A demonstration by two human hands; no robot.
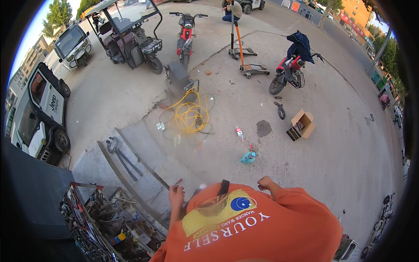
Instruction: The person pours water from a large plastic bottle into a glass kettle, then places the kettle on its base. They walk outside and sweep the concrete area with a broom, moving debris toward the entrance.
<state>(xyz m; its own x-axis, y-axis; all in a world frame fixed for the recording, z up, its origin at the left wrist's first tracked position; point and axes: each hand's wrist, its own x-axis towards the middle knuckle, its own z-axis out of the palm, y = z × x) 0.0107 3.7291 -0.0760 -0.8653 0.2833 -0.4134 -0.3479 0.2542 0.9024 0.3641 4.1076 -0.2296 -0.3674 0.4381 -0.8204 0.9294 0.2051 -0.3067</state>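
Observation:
My left hand [176,194] is raised at the lower middle, beside the stone steps. Its fingers are closed around a small, thin reddish-brown piece [179,180], too small to name. To the right, my right hand [264,182] hangs in the air with its fingers curled in, and nothing shows in them. On the ground beyond my hands stand a teal jug [248,157] and a clear bottle with a red label [239,133]. A pair of long-handled bolt cutters or similar grey tool [123,158] lies on the steps, left of my left hand.
A metal rack [94,227] full of tools and parts stands at lower left. Ahead are a coiled yellow hose [192,115], a dark machine [178,77], an open cardboard box [305,125], floor jacks [254,69] and a red scooter [291,69]. A person [233,11] squats far off.

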